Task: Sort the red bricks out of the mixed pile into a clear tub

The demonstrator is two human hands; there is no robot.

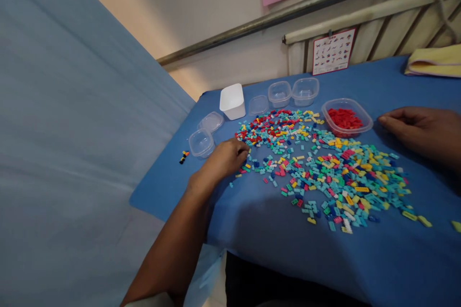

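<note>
My left hand (229,157) rests at the left edge of a spread of small toy building bricks (275,127), its fingers curled inward; whatever may be between the fingertips is hidden. My right hand (423,127) is at the right, beside a clear plastic tub (365,124) but apart from it. Its thumb and fingers are pressed together, and I cannot make out anything held in them. Inside that tub lie many red bricks (344,118). A larger heap of mixed bricks (360,180), mostly teal, yellow and pink, spreads across the table in front of me.
On the blue table (273,230) stand a white bin (232,101), clear tubs (280,93) and lids (258,105). A small black-and-orange brick piece (184,157) lies far left. A picture card (333,52) leans at the back; a yellow cloth (434,61) lies back right.
</note>
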